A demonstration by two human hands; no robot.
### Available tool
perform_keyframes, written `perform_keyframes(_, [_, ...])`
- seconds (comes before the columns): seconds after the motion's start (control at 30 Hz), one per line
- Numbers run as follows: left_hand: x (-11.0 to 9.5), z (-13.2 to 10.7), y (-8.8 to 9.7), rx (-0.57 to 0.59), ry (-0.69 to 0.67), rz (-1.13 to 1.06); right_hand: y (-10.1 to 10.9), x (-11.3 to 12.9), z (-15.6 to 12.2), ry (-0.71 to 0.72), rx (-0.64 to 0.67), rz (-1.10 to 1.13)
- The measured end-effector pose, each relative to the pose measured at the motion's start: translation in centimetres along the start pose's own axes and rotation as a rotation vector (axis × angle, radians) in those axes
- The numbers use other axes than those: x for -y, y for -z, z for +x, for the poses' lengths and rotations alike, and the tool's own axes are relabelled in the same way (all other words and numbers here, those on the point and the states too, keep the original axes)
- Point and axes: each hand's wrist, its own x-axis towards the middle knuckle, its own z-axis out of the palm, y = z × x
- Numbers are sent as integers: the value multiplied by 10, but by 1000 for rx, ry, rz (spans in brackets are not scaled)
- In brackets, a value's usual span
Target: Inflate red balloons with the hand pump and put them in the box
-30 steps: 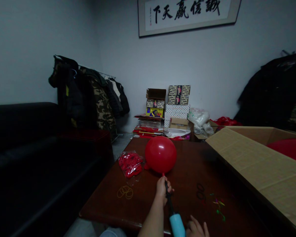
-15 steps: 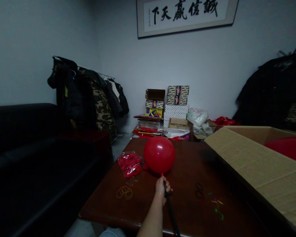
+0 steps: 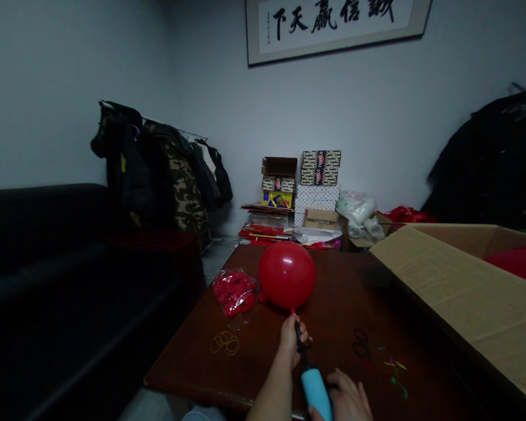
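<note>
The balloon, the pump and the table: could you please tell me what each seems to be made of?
Balloon: probably latex, smooth and glossy, judging by its bright highlight.
Pump: likely plastic, given its even light-blue body and black front end.
Table: polished wood or veneer, from its dark brown sheen.

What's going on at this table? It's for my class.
A red balloon, rounded out, is at the black end of a blue hand pump. The left hand grips the balloon's neck and that black end; the right hand is at the pump's blue body. A clear bag of red items lies beside the balloon, with yellow bands nearer the camera.
</note>
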Motion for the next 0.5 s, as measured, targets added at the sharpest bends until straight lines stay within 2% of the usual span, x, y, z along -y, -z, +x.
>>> perform_keyframes(0.17, [1,7,3,21,-18,5,18,14,20,-3,-96,25])
perform_keyframes(0.5, [0,1,0,37,-50,60,4,10,9,1,-147,-61])
